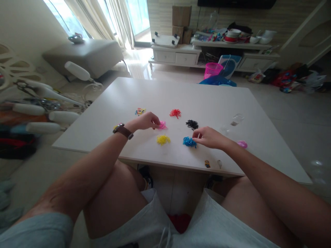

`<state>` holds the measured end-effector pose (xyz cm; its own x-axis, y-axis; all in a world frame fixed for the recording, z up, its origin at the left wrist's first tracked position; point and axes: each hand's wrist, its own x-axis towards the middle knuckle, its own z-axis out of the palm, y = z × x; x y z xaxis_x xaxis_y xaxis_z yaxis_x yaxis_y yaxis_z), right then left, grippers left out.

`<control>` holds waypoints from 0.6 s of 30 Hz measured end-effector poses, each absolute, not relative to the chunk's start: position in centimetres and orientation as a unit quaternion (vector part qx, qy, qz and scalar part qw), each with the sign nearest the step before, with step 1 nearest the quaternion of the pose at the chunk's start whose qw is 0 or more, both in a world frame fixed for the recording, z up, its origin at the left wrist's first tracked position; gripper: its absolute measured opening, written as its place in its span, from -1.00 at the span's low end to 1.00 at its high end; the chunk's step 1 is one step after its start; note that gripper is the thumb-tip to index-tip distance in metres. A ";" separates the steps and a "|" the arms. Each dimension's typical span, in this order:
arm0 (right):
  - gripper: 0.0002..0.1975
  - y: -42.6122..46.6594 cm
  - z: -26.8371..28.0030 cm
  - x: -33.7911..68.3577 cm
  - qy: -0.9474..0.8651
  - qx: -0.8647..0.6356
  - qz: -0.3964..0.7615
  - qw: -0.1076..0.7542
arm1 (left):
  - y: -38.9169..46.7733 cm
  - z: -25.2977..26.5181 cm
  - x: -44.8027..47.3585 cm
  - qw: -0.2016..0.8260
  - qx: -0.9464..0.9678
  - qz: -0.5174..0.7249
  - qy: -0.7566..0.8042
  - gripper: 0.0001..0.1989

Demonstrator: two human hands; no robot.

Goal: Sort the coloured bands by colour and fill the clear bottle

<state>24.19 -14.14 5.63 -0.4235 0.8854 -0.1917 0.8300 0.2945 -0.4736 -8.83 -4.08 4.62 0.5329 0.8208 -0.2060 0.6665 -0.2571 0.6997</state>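
Observation:
My left hand [149, 121], with a watch on its wrist, is over a pile of pink strands [162, 125] that look like small rubber bands. Its fingers are curled together at the pile's left side. At the right edge of a blue pile [189, 141], my right hand [206, 137] is closed in a pinch; what its fingertips hold is too small to make out. Similar piles lie around: yellow [163, 139], red [175, 113] and black [192, 124]. Behind my left hand is a mixed-colour pile [140, 111].
On the white table [219, 100] lie a transparent container [237, 119], a pink object [242, 144], a yellow minion figure [207, 163] and a small pale piece [219, 164]. Beyond the table are a pink basket [212, 70] and a blue chair [217, 81]. White padded arms [42, 128] stand at left.

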 end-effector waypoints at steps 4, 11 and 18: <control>-0.84 -14.3 6.0 24.3 -0.801 -0.537 0.258 0.059 | -3.2 6.6 -14.0 0.338 0.719 0.182 0.580 -0.74; -0.81 -14.3 6.4 24.3 -0.802 -0.539 0.255 0.042 | -3.9 5.5 -20.1 0.343 0.612 0.145 0.698 -0.64; -0.80 -14.4 6.3 24.3 -0.802 -0.540 0.254 0.031 | -3.8 3.4 -22.1 0.376 0.623 0.060 0.684 -0.67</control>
<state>24.26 -14.41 6.26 -0.4153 0.8815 -0.2247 0.8498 0.2877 -0.4417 -22.09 -3.77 3.37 0.0579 0.8966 -0.4390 0.8067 0.2170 0.5497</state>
